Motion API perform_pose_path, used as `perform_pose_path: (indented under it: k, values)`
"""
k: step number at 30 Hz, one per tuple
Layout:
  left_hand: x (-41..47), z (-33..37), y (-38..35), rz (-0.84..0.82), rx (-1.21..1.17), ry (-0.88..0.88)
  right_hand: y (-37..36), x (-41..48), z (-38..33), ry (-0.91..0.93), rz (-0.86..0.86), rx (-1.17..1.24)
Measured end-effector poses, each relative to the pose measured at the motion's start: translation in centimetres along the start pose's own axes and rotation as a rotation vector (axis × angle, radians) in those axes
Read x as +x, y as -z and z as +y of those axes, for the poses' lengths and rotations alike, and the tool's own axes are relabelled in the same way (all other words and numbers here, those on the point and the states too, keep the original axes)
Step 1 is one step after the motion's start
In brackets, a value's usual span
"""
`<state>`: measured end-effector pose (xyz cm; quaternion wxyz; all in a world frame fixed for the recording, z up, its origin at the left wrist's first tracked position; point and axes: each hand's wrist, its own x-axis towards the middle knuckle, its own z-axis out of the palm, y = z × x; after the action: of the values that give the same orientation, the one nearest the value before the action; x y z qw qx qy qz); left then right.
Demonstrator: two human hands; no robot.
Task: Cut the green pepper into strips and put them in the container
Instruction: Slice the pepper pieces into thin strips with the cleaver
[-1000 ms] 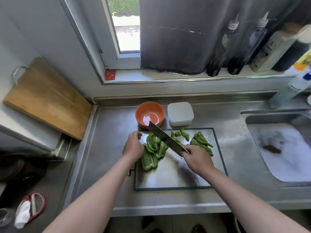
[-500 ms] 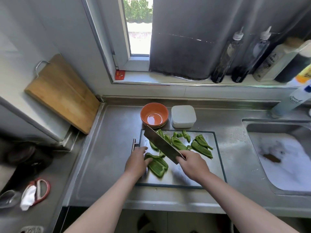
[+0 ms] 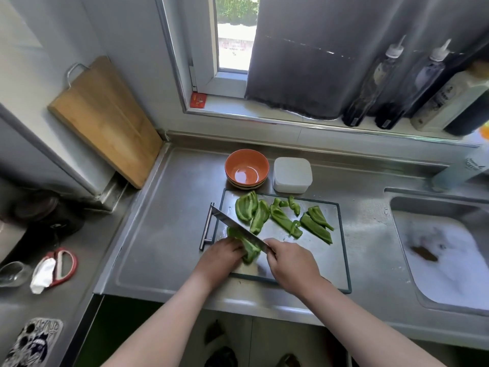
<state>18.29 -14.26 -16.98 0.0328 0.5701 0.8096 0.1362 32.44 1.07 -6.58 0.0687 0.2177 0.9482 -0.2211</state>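
Several green pepper pieces (image 3: 280, 218) lie spread on the steel cutting board (image 3: 330, 258). At the board's near left, my left hand (image 3: 221, 256) presses down one pepper piece (image 3: 248, 250). My right hand (image 3: 288, 260) grips the handle of a cleaver (image 3: 235, 225), whose blade runs up and left across that piece, right beside my left fingers. An empty orange bowl (image 3: 246, 169) and a white lidded container (image 3: 292, 174) stand just behind the board.
A sink (image 3: 444, 250) with foamy water lies to the right. Bottles (image 3: 391, 80) line the window sill. A wooden board (image 3: 105, 120) leans against the wall at the left. Red scissors (image 3: 57, 268) and a glass lie on the lower left counter.
My left hand pulled one pepper piece toward the near left of the board and holds it there. The cleaver moved down and left onto that piece. The other pieces now lie uncovered.
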Motion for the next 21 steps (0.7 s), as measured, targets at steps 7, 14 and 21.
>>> perform_pose_path:
  k: [7,14,21]
  values:
    - [1.4,0.1,0.5,-0.007,0.080,-0.098,-0.2,-0.7,-1.4,-0.001,-0.042,-0.158]
    - [1.4,-0.7,-0.5,-0.068,0.036,-0.044,0.2,-0.6,-2.2,-0.025,-0.100,-0.264]
    - [1.7,-0.4,-0.1,-0.085,-0.023,0.009,0.5,-0.2,-1.7,-0.069,-0.155,-0.232]
